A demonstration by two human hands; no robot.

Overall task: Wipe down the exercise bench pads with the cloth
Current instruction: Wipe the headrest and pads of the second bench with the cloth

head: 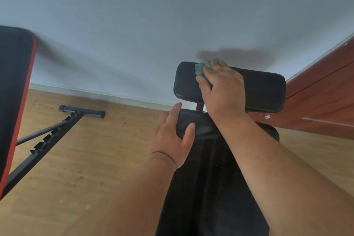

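Pressing cloth (pixel 201 68) on headrest pad (pixel 264 90), right hand (pixel 222 86) covering most

Most of the cloth (pixel 201 68) is buried under the right hand (pixel 223 84), only a teal bunch pokes out. The red-trimmed pad (pixel 15 92) gets chopped by the left edge, and the long pad (pixel 206 188) runs off the bottom.

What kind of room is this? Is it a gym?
Probably a room at home used for exercise: a padded black bench, a second red-edged bench, a wood floor and a plain wall.
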